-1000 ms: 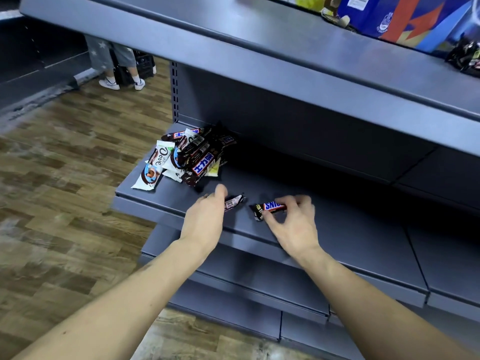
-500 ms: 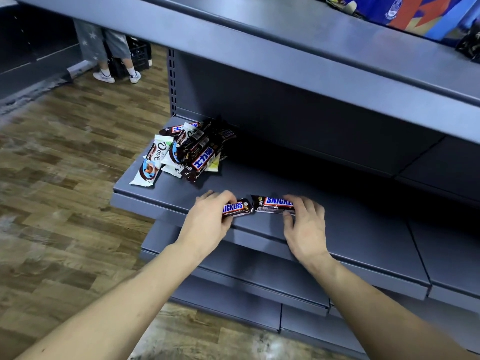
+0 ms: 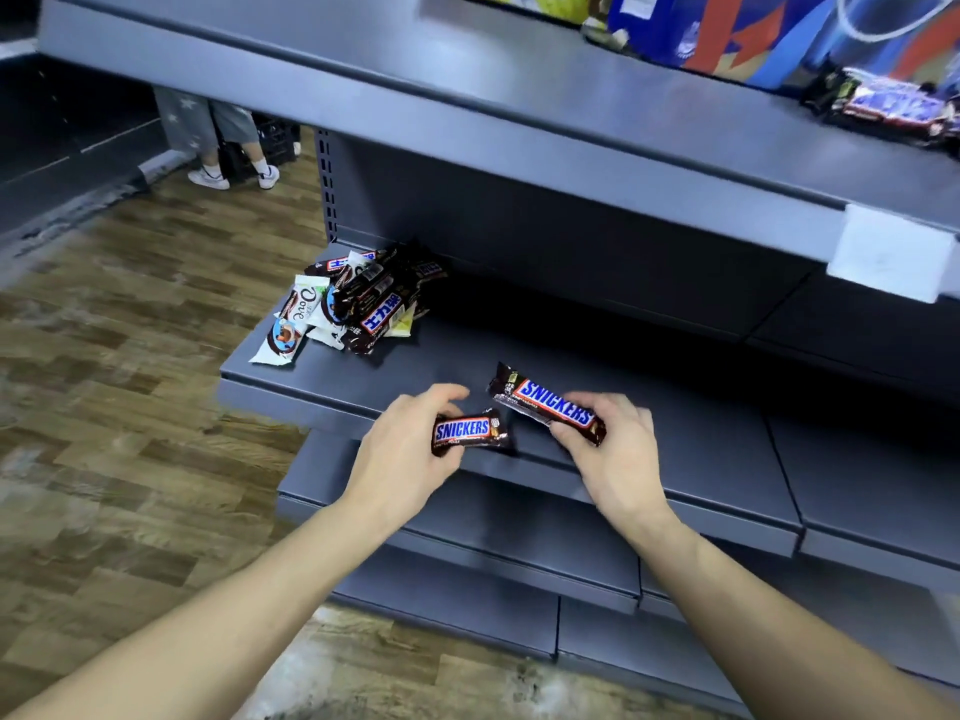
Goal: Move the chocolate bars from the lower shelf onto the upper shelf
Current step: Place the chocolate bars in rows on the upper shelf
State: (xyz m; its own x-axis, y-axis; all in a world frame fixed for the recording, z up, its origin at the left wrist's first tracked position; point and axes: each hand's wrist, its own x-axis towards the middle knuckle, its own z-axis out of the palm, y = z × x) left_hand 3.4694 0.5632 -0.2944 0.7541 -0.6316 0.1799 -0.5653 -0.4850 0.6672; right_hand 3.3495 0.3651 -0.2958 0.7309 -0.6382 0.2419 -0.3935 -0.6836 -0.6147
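My left hand (image 3: 402,449) grips a short Snickers bar (image 3: 467,431) just above the front edge of the grey lower shelf (image 3: 701,439). A longer Snickers bar (image 3: 548,401) is pinched by my right hand (image 3: 615,449), its free end pointing up and left. Both bars are lifted off the shelf. A pile of several chocolate bars (image 3: 363,304), Snickers and white Dove wrappers, lies at the lower shelf's left end. The upper shelf (image 3: 519,101) runs across the top, with chocolate bars (image 3: 883,103) lying at its far right.
Blue and red boxes (image 3: 753,33) stand at the back of the upper shelf. A white price tag holder (image 3: 888,259) hangs on its front edge. More grey shelves step out below. A person's legs (image 3: 218,132) and a black crate stand on the wooden floor at the left.
Both hands closed on the two Snickers bars that lay on the lower shelf and raised them off its surface. The camera tilted, bringing more of the upper shelf into view.
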